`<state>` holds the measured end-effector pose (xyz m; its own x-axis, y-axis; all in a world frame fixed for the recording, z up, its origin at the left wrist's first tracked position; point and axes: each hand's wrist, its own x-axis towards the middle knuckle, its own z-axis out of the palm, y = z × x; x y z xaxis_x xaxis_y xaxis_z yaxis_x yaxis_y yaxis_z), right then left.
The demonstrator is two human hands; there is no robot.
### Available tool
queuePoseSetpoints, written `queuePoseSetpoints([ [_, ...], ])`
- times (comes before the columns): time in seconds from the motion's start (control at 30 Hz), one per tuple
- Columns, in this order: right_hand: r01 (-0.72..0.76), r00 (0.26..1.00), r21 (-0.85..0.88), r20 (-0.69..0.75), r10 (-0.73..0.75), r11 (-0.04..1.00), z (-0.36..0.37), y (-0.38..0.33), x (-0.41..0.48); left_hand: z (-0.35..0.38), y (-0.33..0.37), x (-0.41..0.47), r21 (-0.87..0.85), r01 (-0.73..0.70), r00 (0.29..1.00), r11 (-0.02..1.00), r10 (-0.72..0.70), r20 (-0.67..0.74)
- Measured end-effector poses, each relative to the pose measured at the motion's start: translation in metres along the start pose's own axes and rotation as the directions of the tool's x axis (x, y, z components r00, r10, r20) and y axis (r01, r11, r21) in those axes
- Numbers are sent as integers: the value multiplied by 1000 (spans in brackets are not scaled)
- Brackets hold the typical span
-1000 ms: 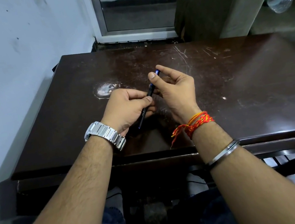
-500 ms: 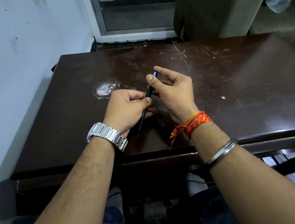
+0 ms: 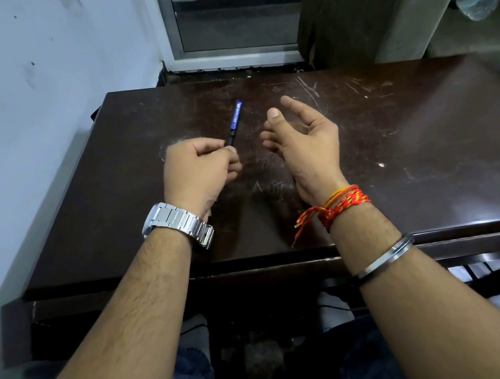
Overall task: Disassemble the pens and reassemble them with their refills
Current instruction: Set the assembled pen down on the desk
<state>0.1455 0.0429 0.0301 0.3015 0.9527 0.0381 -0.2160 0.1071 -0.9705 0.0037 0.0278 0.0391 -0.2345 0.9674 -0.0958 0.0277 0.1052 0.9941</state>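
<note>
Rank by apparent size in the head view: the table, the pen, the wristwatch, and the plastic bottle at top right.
1. Table, by far the largest.
2. and 3. Wristwatch and plastic bottle look alike; the bottle sits farther away, so no ranking.
4. Pen, thinnest, partly hidden in the left hand.

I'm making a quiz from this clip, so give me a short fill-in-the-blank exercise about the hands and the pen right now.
1. The pen is held by the ____ hand alone.
2. The right hand is open and holds ____.
3. The metal watch sits on the ____ wrist.
4. The pen's far end is coloured ____.

Missing words: left; nothing; left; blue
</note>
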Motion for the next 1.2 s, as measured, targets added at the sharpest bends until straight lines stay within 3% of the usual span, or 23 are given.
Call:
queuePoseSetpoints([
  [0.2,-6,998,-67,-61,2,998,-3,2,1,-32,-3,19,181,-84,930,980,142,-338],
  [0.37,7,996,-130,-87,-18,991,-4,3,2,-45,-8,23,424,9,889,906,187,-419],
  [0.5,-8,992,-152,-129,-11,988,-10,-1,6,-39,-11,22,318,37,941,947,74,-331],
  [0.57,-90,995,-146,28,95,985,-8,1,4,-29,-12,19,229,19,978,973,29,-205],
  [0.63,-192,948,-191,217,232,963,0,6,-4,-18,-14,15,208,-40,993,977,62,-100],
  [0.73,-241,911,-168,300,282,956,9,11,-11,-8,-18,11,260,-127,991,957,133,-5],
  [1.0,-236,941,-138,214,261,962,6,-1,-10,-1,-17,2,192,-235,963,953,201,182],
  [1.07,-207,967,-140,118,224,968,-2,-7,-5,0,-17,1,183,-203,969,962,172,176],
  [1.13,-154,988,-258,-43,148,954,-19,-14,6,0,-17,2,221,-172,980,960,144,137],
  [1.2,-116,986,-515,-163,36,849,-39,-17,14,-2,-19,6,283,-170,984,944,150,92],
])
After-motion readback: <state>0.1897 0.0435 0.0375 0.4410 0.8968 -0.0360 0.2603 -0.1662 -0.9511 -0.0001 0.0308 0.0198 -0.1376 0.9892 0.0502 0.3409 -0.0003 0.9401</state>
